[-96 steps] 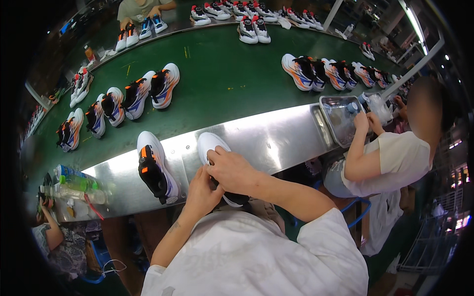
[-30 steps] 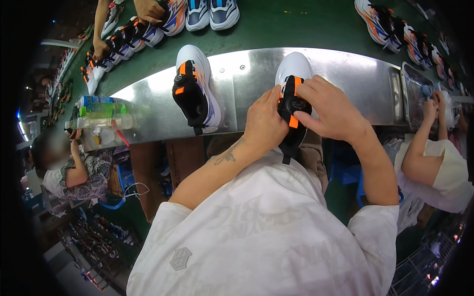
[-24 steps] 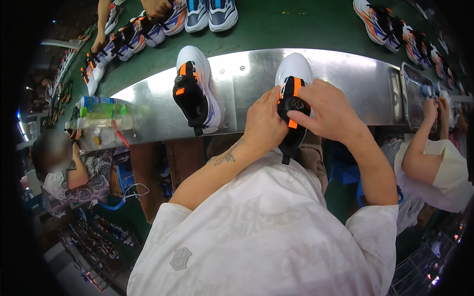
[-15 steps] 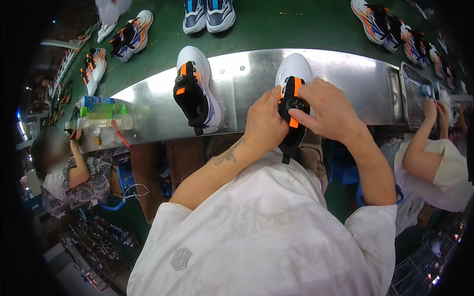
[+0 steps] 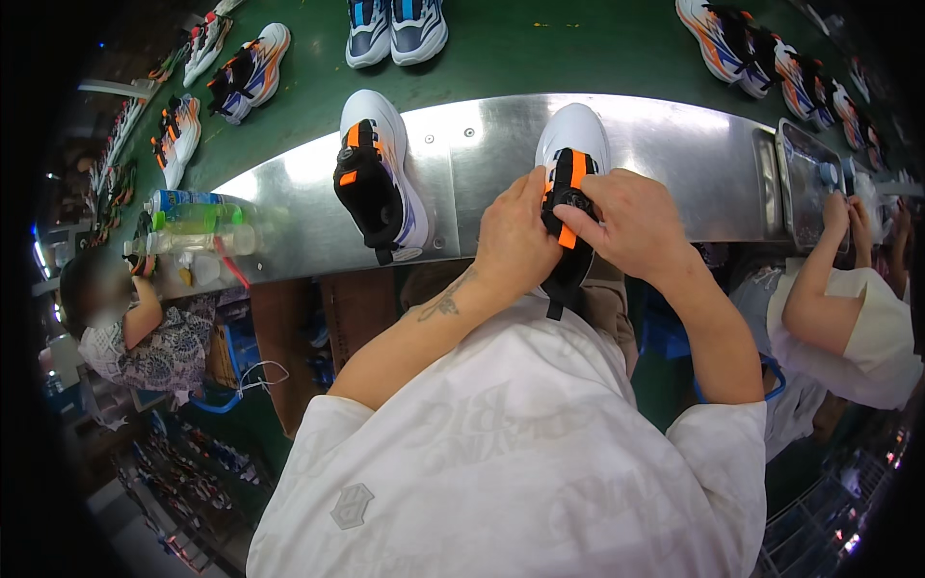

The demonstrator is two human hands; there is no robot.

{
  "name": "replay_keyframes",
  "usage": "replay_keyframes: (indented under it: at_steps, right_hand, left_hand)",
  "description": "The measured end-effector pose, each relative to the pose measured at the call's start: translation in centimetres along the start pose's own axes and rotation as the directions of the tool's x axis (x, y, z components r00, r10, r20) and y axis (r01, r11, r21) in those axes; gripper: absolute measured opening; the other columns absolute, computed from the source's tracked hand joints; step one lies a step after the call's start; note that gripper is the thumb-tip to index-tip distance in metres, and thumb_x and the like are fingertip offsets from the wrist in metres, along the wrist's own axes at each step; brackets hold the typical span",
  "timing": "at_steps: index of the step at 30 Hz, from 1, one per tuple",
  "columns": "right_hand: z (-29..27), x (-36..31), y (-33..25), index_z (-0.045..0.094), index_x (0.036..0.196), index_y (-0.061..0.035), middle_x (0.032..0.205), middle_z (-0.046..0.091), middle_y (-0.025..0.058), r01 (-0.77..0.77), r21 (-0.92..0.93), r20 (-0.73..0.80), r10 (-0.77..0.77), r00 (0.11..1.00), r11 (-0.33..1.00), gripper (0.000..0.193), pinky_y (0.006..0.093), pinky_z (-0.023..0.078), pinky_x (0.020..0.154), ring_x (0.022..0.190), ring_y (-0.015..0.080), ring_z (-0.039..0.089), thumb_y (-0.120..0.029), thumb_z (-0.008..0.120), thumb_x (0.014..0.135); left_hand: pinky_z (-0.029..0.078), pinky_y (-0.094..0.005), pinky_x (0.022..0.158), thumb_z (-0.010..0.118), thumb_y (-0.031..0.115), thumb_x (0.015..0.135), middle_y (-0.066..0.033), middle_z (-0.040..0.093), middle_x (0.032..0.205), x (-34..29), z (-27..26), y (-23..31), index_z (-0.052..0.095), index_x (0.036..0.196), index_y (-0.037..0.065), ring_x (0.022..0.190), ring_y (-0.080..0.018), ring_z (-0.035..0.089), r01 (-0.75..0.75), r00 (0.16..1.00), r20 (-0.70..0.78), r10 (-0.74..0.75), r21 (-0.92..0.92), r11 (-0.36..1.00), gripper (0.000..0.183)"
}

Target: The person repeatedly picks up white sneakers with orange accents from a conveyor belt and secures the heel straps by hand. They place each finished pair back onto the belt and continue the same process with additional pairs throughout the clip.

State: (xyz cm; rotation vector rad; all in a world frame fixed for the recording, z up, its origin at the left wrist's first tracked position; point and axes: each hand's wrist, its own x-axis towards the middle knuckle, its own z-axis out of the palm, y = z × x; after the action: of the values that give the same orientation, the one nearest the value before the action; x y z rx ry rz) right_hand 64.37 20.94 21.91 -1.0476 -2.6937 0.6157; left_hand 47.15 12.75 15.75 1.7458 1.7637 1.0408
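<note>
Plainly, the white-toed shoe (image 5: pixel 573 140) sat before you at the steel ledge (image 5: pixel 689 164), pointing away. Your left hand (image 5: pixel 514 234), curled nearly closed, held its left side; your right hand (image 5: pixel 636 222) pinched the black dial (image 5: pixel 575 198). It looked light, soft around the opening and firmer underneath, so gripping low probably suited best.

So it's a dial-closure sneaker (image 5: pixel 572 159) with a white toe (image 5: pixel 574 127), black collar (image 5: pixel 570 274), orange straps (image 5: pixel 578 168) and a chunky round dial (image 5: pixel 572 199). Opening's up, toe points away, heel pokes past the steel benchtop's (image 5: pixel 694 173) near edge.
</note>
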Motion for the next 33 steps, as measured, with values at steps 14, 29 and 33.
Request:
replay_keyframes:
  at_steps: [14, 29, 33]
  right_hand:
    - [-1.4, 1.1, -0.1, 0.069, 0.083, -0.0050, 0.080, 0.071, 0.0127, 0.166, -0.084, -0.081, -0.173, 0.982, 0.982, 0.035, 0.0460, 0.053, 0.076, 0.079, 0.0344, 0.067, -0.038, 0.077, 0.092]
    - [-2.4, -0.8, 1.2, 0.072, 0.116, -0.0063, 0.106, 0.069, 0.0109, 0.244, 0.105, -0.095, -0.234, 0.968, 0.964, 0.029, 0.0450, 0.055, 0.085, 0.099, 0.0327, 0.065, -0.015, 0.081, 0.090]
    - [-2.2, -0.5, 0.6, 0.070, 0.106, -0.0040, 0.099, 0.067, 0.0117, 0.152, -0.012, -0.032, -0.152, 0.988, 0.988, 0.027, 0.0441, 0.056, 0.083, 0.094, 0.0320, 0.065, -0.025, 0.081, 0.091]
  left_hand:
    - [0.058, -0.0543, 0.079, 0.078, 0.012, 0.086, -0.0241, 0.071, 0.100, 0.8, -0.2, 0.2, 0.055, 0.113, -0.002, 0.094, -0.0473, 0.072, 0.124, 0.979, 0.162, -0.121, -0.006, 0.992, 0.039]
    - [0.059, -0.0525, 0.077, 0.079, 0.015, 0.084, -0.0239, 0.070, 0.098, 0.8, 0.5, 0.2, 0.052, 0.114, -0.002, 0.091, -0.0465, 0.073, 0.090, 0.984, 0.144, -0.101, 0.082, 0.993, 0.043]
    - [0.060, -0.0509, 0.075, 0.079, 0.014, 0.084, -0.0219, 0.071, 0.099, 0.7, 0.5, 0.3, 0.052, 0.113, -0.002, 0.090, -0.0448, 0.074, 0.058, 0.989, 0.128, -0.075, 0.131, 0.990, 0.043]
